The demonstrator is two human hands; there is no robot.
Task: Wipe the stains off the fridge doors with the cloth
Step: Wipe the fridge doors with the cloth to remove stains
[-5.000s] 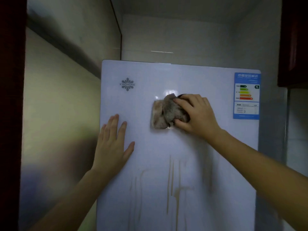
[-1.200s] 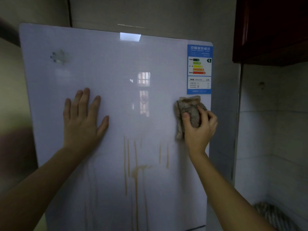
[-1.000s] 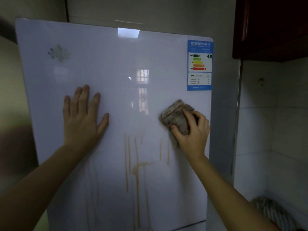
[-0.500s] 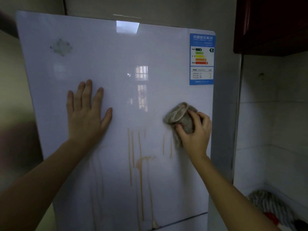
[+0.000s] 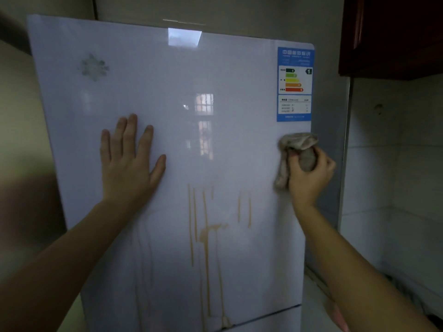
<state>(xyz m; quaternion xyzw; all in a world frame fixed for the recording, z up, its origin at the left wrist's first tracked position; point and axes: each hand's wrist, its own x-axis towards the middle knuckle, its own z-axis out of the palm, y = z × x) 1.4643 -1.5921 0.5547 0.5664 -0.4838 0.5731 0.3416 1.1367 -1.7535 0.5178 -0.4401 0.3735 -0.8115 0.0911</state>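
The left hand [image 5: 129, 164] lies flat and open on the glossy white fridge door [image 5: 215, 144], probably bracing it. The right hand [image 5: 309, 178] grips the crumpled grey-brown cloth [image 5: 296, 149] at the door's right edge, above the brown drip stains [image 5: 206, 226].

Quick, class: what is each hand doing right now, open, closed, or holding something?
Left hand: open, fingers straight, flat on the fridge door.
Right hand: closed, fingers curled round the cloth.

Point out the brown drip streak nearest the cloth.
The rightmost short streak, below-left of the cloth in the right hand; the longer drips lie further left.
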